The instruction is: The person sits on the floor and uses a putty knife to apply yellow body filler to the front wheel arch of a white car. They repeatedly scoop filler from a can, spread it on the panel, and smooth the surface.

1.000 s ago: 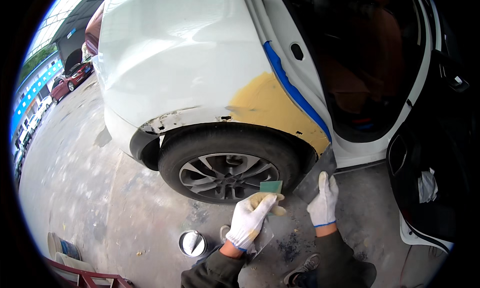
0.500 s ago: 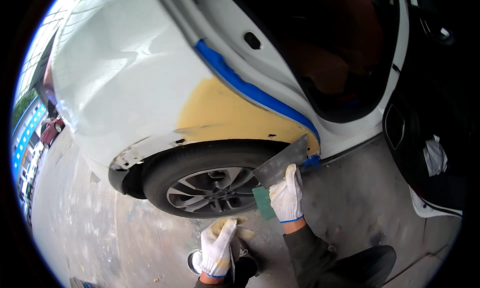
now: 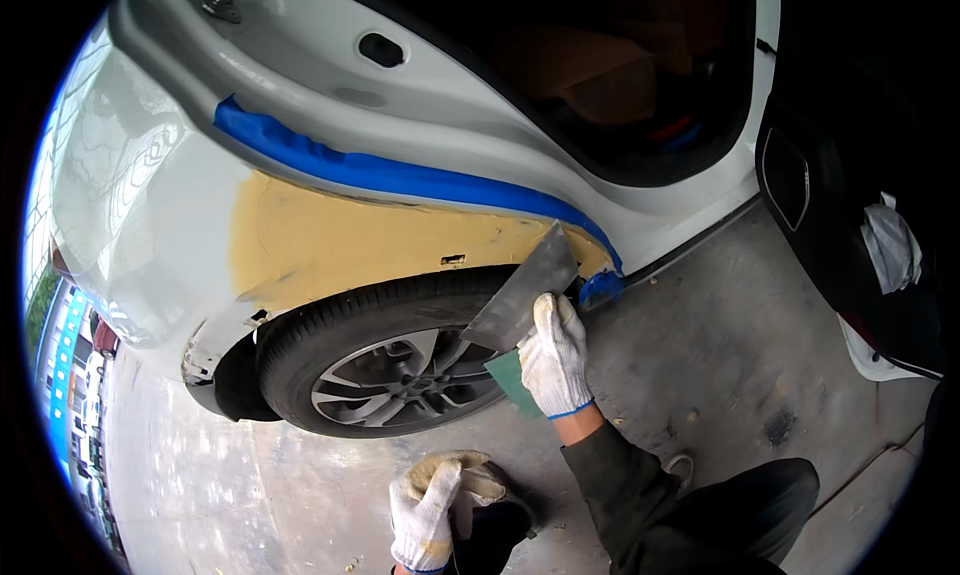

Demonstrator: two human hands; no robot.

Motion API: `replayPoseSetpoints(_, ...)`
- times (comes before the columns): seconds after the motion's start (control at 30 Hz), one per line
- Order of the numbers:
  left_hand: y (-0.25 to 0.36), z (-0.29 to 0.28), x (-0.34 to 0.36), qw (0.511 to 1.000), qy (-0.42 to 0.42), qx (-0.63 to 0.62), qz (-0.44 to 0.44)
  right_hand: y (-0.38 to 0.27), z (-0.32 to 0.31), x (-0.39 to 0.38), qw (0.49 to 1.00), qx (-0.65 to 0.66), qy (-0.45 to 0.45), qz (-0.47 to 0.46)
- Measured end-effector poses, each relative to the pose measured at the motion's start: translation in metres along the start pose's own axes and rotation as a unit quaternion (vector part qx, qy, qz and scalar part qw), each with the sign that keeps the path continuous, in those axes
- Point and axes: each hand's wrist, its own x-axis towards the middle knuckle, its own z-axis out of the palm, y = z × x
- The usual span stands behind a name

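My right hand (image 3: 556,360), in a white knitted glove, grips a flat grey metal spreader (image 3: 522,287). A green flat piece (image 3: 514,383) sticks out beneath the same hand. The spreader's upper corner overlaps the right end of the yellow filler (image 3: 340,237) on the white car's rear panel, near the blue masking tape (image 3: 400,180); whether it touches is unclear. The rest of the blade crosses in front of the tyre (image 3: 300,360). Lower down, away from the car, my gloved left hand (image 3: 428,510) is closed with curled, yellow-stained fingers. What they hold, if anything, is hidden.
An open car door (image 3: 820,225) stands at the right, with a crumpled pale wrapper (image 3: 890,245) in its pocket. Bunched blue tape (image 3: 601,289) hangs at the panel's lower corner. My knee (image 3: 770,495) is bent at the lower right, over the concrete floor (image 3: 200,475).
My view has shifted and turned, bringing more of the door frame into sight. The spreader's corner has moved up across the filler towards the tape. My left hand stays low and closed.
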Motion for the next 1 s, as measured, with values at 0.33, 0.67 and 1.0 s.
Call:
replayPoseSetpoints(0.33, -0.003, 0.001, 0.003, 1.000, 0.003, 0.015, -0.016, -0.003, 0.008, 0.000, 0.998, 0.040, -0.034, 0.041)
replayPoseSetpoints(0.67, -0.002, 0.000, 0.002, 1.000, -0.005, 0.005, -0.022, 0.001, 0.037, -0.006, 0.999, -0.011, -0.019, -0.035)
replayPoseSetpoints(1.0, -0.008, -0.004, 0.003, 1.000, 0.000, -0.002, -0.020, 0.001, 0.047, -0.011, 0.999, -0.005, -0.035, -0.029)
